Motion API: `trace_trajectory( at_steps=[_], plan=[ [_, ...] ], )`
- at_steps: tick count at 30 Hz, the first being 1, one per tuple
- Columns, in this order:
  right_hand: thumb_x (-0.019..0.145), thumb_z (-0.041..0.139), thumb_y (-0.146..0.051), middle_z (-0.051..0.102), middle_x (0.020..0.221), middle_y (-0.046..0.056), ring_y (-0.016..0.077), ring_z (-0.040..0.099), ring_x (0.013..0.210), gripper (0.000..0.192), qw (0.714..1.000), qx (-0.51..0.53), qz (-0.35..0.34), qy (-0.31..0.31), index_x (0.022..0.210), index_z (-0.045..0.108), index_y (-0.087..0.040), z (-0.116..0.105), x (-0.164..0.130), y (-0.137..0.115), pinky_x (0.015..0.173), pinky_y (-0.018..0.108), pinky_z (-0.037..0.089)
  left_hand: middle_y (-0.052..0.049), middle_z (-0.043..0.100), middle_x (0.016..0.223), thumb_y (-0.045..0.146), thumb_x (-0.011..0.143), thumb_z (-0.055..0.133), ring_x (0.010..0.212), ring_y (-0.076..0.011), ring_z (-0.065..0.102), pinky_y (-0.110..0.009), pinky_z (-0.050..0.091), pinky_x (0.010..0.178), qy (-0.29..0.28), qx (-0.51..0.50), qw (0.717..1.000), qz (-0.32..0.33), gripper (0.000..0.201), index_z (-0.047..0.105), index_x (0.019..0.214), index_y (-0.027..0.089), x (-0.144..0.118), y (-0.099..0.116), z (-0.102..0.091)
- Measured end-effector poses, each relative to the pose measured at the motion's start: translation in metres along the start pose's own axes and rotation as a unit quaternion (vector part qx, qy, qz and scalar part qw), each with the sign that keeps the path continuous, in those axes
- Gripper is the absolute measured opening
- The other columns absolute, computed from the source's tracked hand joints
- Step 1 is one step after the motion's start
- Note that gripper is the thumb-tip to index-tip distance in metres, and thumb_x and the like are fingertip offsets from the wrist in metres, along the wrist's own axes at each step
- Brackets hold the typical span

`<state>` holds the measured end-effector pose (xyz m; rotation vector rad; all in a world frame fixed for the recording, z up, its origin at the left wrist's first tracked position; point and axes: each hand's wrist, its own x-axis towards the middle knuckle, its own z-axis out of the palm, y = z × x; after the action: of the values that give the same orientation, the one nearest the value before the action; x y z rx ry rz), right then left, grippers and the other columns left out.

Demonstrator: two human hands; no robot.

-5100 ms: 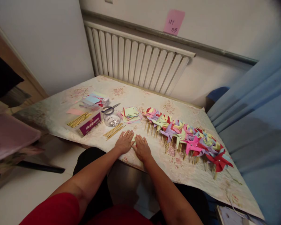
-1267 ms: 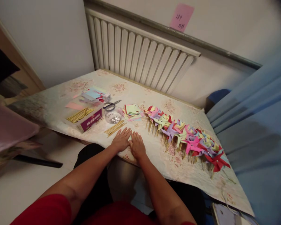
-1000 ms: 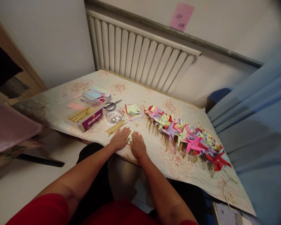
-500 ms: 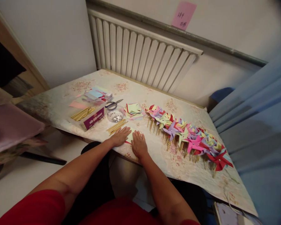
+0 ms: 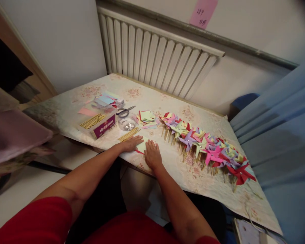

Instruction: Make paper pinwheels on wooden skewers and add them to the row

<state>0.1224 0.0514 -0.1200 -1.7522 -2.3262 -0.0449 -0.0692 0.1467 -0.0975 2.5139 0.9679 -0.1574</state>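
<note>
While both palms press flat at the near edge of the counter (image 5: pixel 66 112), these notes hold:

Left hand: the left hand (image 5: pixel 130 143) lies palm down, fingers (image 5: pixel 138 138) stretched out and close together, resting on the left edge of the paper square; nothing gripped.
Right hand: the right hand (image 5: pixel 152 156) lies palm down just right of the left one, fingers straight and side by side, tips on the paper's right part; nothing gripped.
Paper square: a pale green paper square (image 5: pixel 142 146) lies flat on the counter between the two hands, a red edge showing at its near corner.
Loose sticks: a small bundle of loose sticks (image 5: pixel 128 134) lies just beyond the left hand.
Bowl: a clear bowl (image 5: pixel 126 122) with shiny small pieces stands behind the sticks, scissors (image 5: pixel 125 110) just behind it.
Box: a stick box (image 5: pixel 98 122) sits left of the bowl.
Cut paper: a stack of coloured squares (image 5: pixel 147 117) lies right of the bowl.
Pinwheels: a row of pinwheels (image 5: pixel 205 147) runs from mid-counter toward the right, overlapping.
Wall: a radiator (image 5: pixel 155 57) stands behind the counter, a pink note (image 5: pixel 202 12) above it.
</note>
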Motion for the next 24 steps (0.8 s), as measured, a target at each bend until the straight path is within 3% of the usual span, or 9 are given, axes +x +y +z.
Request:
trace_trajectory(
  at_steps=[6, 10, 13, 18, 24],
  plan=[
    [0.097, 0.035, -0.028, 0.030, 0.155, 0.013, 0.0252, 0.021, 0.145, 0.051, 1.000, 0.000, 0.001, 0.000, 0.145, 0.037, -0.011, 0.000, -0.001, -0.001, 0.116, 0.048, 0.013, -0.008, 0.017, 0.160, 0.013, 0.078, 0.052, 0.147, -0.0238, 0.012, -0.044, 0.019, 0.116, -0.011, 0.001, 1.000, 0.021, 0.077, 0.027, 0.149, 0.023, 0.003, -0.008, -0.007],
    [0.097, 0.037, -0.028, 0.030, 0.155, 0.013, 0.0247, 0.020, 0.145, 0.051, 1.000, 0.001, 0.004, -0.005, 0.145, 0.037, -0.011, -0.002, -0.001, -0.002, 0.116, 0.048, 0.014, -0.008, 0.022, 0.158, 0.017, 0.086, 0.045, 0.146, -0.0218, 0.017, -0.038, 0.020, 0.116, -0.021, -0.019, 1.000, 0.012, 0.064, 0.032, 0.148, 0.019, 0.006, -0.009, -0.012],
    [0.097, 0.037, -0.029, 0.031, 0.155, 0.013, 0.0250, 0.021, 0.145, 0.051, 1.000, 0.005, 0.006, -0.005, 0.145, 0.037, -0.011, -0.003, -0.001, -0.002, 0.116, 0.047, 0.014, -0.007, 0.027, 0.157, 0.024, 0.094, 0.036, 0.146, -0.0209, 0.020, -0.038, 0.020, 0.117, 0.008, -0.020, 1.000, 0.006, 0.052, 0.037, 0.146, 0.020, 0.005, -0.008, -0.007],
    [0.097, 0.036, -0.029, 0.032, 0.155, 0.013, 0.0249, 0.022, 0.145, 0.051, 1.000, 0.008, 0.007, -0.005, 0.145, 0.037, -0.011, -0.003, 0.000, -0.002, 0.116, 0.048, 0.013, -0.006, 0.025, 0.158, 0.021, 0.094, 0.037, 0.147, -0.0217, 0.016, -0.043, 0.015, 0.118, 0.079, 0.007, 0.997, -0.004, 0.053, 0.034, 0.147, 0.023, 0.001, -0.005, 0.013],
    [0.097, 0.035, -0.029, 0.031, 0.155, 0.012, 0.0250, 0.022, 0.144, 0.051, 1.000, 0.009, 0.007, -0.003, 0.145, 0.036, -0.011, -0.003, -0.001, -0.002, 0.116, 0.047, 0.013, -0.007, 0.022, 0.158, 0.015, 0.088, 0.042, 0.147, -0.0226, 0.015, -0.044, 0.017, 0.117, 0.038, 0.001, 0.999, 0.025, 0.060, 0.033, 0.148, 0.023, 0.002, -0.012, 0.006]
  ],
)
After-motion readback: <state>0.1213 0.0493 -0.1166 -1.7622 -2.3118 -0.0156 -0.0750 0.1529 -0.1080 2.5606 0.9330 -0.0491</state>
